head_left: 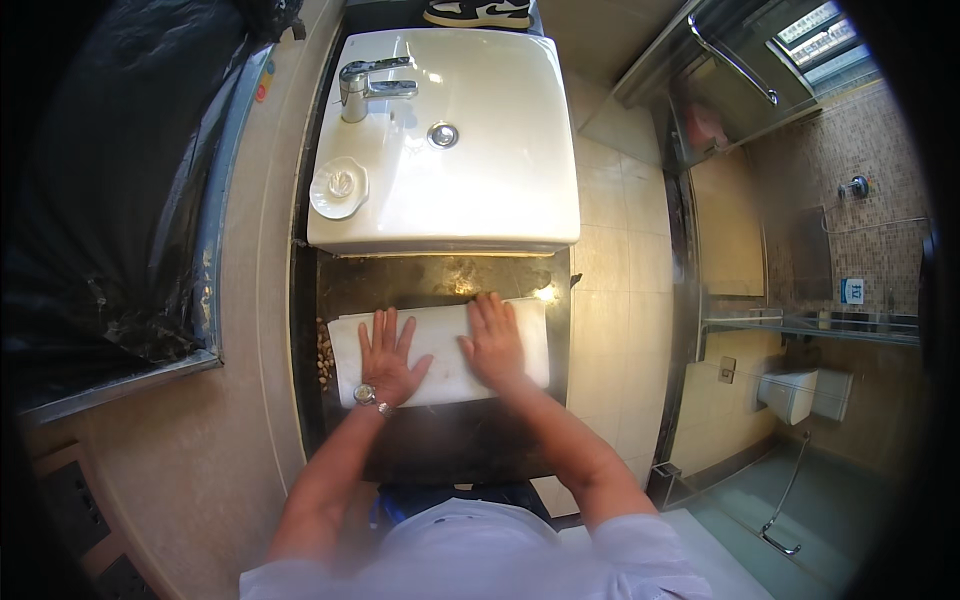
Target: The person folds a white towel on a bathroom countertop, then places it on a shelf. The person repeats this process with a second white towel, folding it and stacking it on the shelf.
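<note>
A folded white cloth (442, 360) lies across the dark stone countertop (442, 281) in front of me. My left hand (391, 364) rests palm down on its left part, fingers spread, with a metal wristwatch at the wrist. On the right part of the cloth my right hand (493, 341) lies flat, its fingertips near the far edge. Neither hand grips anything. Beyond the cloth sits a white ceramic washbasin (480, 180) with a chrome faucet (360, 88) and a drain (443, 135). A shell-shaped white dish (340, 187) stands at the basin's left side.
Small pebbles (324, 356) line the counter's left edge. A shoe (478, 13) is behind the basin. A wall and a window covered with black plastic (127, 187) stand at left. At right are a tiled floor (619, 315), glass panels and a toilet (787, 396).
</note>
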{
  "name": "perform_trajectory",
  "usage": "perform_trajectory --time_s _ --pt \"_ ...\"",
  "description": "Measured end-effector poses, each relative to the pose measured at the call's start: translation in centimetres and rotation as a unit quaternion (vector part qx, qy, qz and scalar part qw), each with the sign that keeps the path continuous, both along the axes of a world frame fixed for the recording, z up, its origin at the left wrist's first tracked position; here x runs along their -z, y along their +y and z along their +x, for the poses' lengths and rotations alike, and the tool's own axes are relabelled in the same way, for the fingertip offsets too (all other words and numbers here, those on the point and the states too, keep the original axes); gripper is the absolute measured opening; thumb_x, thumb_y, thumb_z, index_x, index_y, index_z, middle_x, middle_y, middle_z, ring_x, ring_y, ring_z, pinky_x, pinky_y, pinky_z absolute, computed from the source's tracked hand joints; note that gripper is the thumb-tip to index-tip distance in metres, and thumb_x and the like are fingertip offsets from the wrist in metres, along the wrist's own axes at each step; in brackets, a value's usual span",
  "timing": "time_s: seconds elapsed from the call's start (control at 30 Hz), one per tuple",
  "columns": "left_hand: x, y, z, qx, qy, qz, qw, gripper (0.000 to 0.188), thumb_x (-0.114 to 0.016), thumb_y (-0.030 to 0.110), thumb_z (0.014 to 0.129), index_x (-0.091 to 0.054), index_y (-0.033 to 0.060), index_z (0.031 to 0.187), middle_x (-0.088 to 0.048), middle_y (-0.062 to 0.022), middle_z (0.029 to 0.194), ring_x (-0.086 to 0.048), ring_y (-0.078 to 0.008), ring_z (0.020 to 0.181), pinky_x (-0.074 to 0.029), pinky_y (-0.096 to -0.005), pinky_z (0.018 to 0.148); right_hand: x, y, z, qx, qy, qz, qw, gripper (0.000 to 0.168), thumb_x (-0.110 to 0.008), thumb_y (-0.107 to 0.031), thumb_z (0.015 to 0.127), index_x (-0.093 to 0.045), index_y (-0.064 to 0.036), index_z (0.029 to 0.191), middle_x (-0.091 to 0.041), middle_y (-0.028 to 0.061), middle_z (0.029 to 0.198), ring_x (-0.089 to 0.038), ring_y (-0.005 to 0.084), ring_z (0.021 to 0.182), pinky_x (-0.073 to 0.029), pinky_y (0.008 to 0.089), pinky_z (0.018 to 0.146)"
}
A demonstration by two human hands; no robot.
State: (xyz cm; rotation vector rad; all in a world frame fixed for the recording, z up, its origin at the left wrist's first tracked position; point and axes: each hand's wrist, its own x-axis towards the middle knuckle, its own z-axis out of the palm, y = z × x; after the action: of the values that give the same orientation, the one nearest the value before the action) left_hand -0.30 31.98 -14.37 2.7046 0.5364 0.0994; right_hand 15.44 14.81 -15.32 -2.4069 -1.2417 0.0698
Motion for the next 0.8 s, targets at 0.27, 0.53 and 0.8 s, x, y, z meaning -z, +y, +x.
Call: perform_trajectory --time_s 0.27,0.53,0.8 --pt "0.9 2.8 -2.9 -0.058 0.023 0.041 0.997 0.08 -0.064 0.042 0.091 -0.038 -0.0016 0.152 -0.024 -0.0268 0.164 -0.017 -0.0433 0.154 -0.008 -0.0601 0.124 0.4 -5.6 4.7 0.08 -0.065 -0.017 0.995 0.064 -0.071 -0.022 0.09 -0.047 0.004 0.143 -0.044 0.0221 0.153 -0.035 0.0417 0.147 -0.026 0.0555 0.121" --pt "3.8 -6.3 -1.6 0.027 -0.015 0.053 0.998 0.06 -0.048 0.031 0.101 -0.039 -0.0003 0.152 -0.031 -0.0225 0.163 -0.023 -0.0373 0.154 -0.011 -0.0612 0.124 -1.2 3.1 -8.3 -0.025 0.084 0.152 0.985 0.063 -0.07 -0.022 0.087 -0.049 0.001 0.142 -0.046 0.0224 0.15 -0.039 0.043 0.144 -0.026 0.0589 0.121" --pt "1.7 -4.3 -5.6 -0.037 0.019 0.004 0.999 0.075 -0.067 0.032 0.088 -0.042 -0.0037 0.149 -0.029 -0.0256 0.163 -0.021 -0.0422 0.153 -0.009 -0.0616 0.124 0.0 -4.8 -4.7 -0.024 0.026 0.021 0.999 0.058 -0.069 -0.023 0.089 -0.053 -0.002 0.14 -0.046 0.0192 0.151 -0.038 0.0405 0.146 -0.026 0.0576 0.121"
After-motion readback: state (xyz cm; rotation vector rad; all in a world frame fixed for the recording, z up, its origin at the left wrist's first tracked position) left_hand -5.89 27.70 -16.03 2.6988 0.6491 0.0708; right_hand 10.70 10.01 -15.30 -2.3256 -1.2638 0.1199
